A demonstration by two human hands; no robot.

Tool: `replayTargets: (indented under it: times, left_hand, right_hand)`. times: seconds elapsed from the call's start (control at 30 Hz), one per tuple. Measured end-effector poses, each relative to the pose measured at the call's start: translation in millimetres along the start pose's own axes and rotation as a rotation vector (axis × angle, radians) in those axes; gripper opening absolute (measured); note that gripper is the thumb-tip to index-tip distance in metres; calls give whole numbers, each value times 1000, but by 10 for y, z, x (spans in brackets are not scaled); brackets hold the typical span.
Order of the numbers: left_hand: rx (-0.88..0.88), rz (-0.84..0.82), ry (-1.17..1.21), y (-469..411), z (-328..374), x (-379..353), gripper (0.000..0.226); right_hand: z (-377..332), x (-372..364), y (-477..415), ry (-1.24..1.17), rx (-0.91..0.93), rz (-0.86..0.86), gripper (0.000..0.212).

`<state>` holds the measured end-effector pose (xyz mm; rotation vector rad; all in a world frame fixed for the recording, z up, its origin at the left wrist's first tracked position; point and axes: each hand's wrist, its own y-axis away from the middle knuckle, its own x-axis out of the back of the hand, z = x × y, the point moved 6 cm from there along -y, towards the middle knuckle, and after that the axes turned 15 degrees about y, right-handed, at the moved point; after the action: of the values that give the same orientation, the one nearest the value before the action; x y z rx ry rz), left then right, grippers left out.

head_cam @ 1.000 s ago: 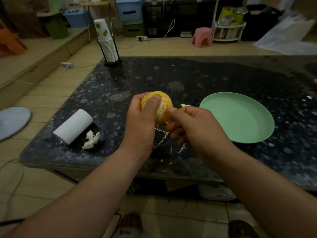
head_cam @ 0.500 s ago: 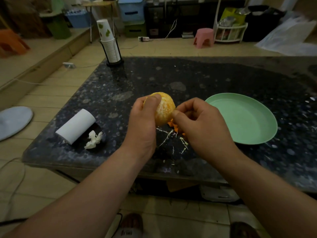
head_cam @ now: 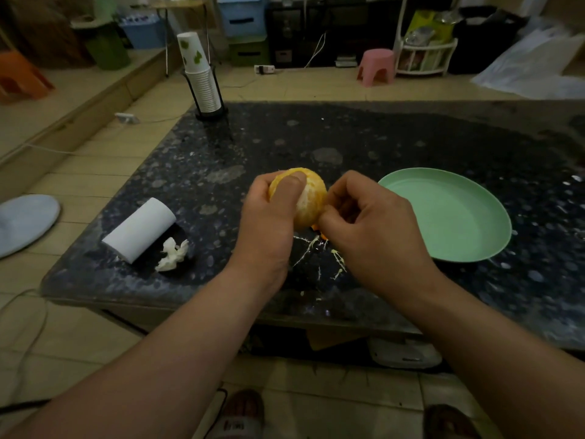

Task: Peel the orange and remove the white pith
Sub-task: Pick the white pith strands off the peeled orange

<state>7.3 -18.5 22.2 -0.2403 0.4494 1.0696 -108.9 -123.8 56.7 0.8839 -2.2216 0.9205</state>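
My left hand (head_cam: 269,223) grips a mostly peeled orange (head_cam: 308,198) above the dark speckled table (head_cam: 380,144), its thumb across the fruit's top. My right hand (head_cam: 370,229) is at the orange's right side, with thumb and fingertips pinched against its surface; what they pinch is too small to tell. White pith strands (head_cam: 316,251) and a small orange peel scrap (head_cam: 319,231) lie on the table just under the hands. An empty green plate (head_cam: 452,217) sits to the right of my right hand.
A white paper roll (head_cam: 139,229) and a crumpled tissue (head_cam: 172,255) lie near the table's front left. A stack of paper cups (head_cam: 201,77) in a black holder stands at the far left corner. The table's front edge runs just below my wrists.
My right hand has moved up from beside the orange's lower part and now pinches at its right side. The left hand keeps holding the fruit in about the same place.
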Motion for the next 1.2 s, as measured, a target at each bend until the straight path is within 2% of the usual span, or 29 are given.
replayTargets:
  times: [0.07, 0.17, 0.3, 0.43, 0.57, 0.7, 0.87, 0.97, 1.07, 1.2]
  left_hand:
    - [52, 24, 94, -18, -16, 8, 53]
    - [100, 30, 184, -46, -30, 14, 44]
    - [108, 41, 192, -43, -29, 14, 44]
    - [100, 39, 145, -18, -16, 7, 31]
    - [61, 29, 79, -8, 22, 1, 44]
    - [41, 21, 55, -10, 24, -6, 47]
    - [-7, 22, 4, -1, 45, 8, 53]
    - [-51, 19, -28, 26, 81, -4, 58]
    - [-95, 12, -73, 46, 105, -7, 46]
    - [-126, 2, -97, 66, 121, -19, 38]
  right_hand:
    - [36, -20, 5, -4, -22, -19, 17]
    - [67, -37, 3, 0, -45, -41, 13]
    - [30, -34, -9, -17, -47, -29, 7]
    - [19, -41, 5, -11, -35, -23, 5]
    - [16, -31, 7, 36, -30, -19, 6]
    - [9, -25, 10, 25, -41, -30, 8]
    - [47, -40, 3, -79, -160, -97, 15]
    - [70, -108, 11, -151, -259, -207, 25]
    - [65, -194, 64, -339, -368, -321, 29]
    - [65, -267, 87, -484, -443, -331, 26]
